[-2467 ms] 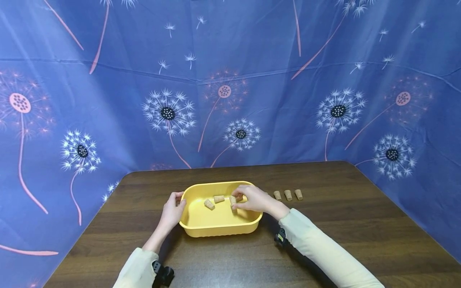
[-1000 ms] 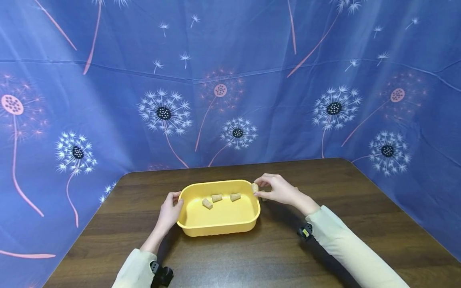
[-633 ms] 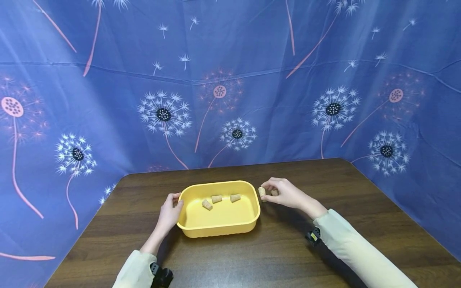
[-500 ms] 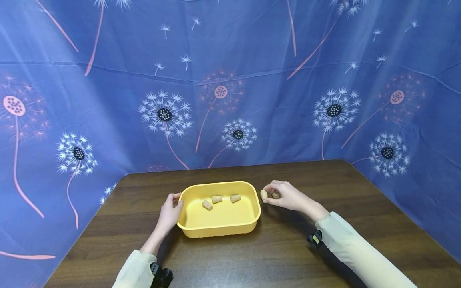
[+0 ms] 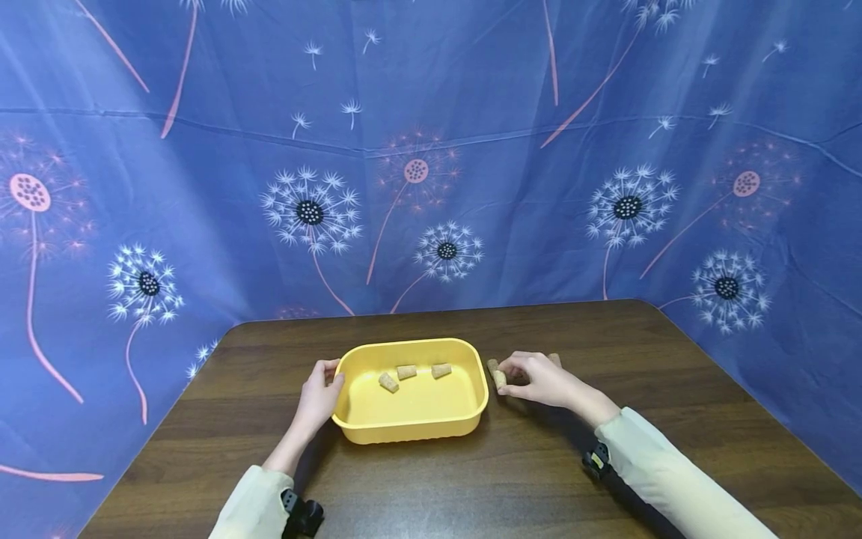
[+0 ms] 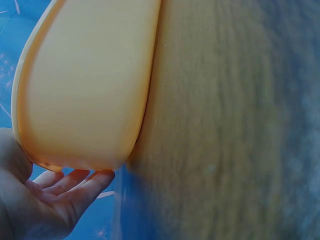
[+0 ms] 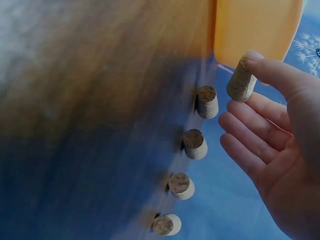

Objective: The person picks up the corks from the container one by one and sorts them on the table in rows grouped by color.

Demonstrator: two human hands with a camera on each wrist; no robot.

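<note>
A yellow plastic tub (image 5: 409, 433) stands on the table with three corks lying in it, one of them a cork (image 5: 388, 382) at the left. My left hand (image 5: 316, 394) grips the tub's left end, thumb at the rim and fingers against the outside wall. Just beyond the tub's right end, my right hand (image 5: 542, 380) pinches a cork (image 7: 241, 82) between thumb and fingertips, above the table. Several other corks stand upright in a row beside it, the closest being a cork (image 7: 207, 102); in the head view my hand hides part of this row.
The brown wooden table (image 5: 404, 494) runs back to a blue cloth (image 5: 431, 90) with a dandelion print. Part of another cork (image 5: 555, 359) shows behind my right hand.
My right hand has lifted a cork out of the tub, over its right rim, then brought it toward me beside the standing row. My left hand keeps its hold on the tub.
</note>
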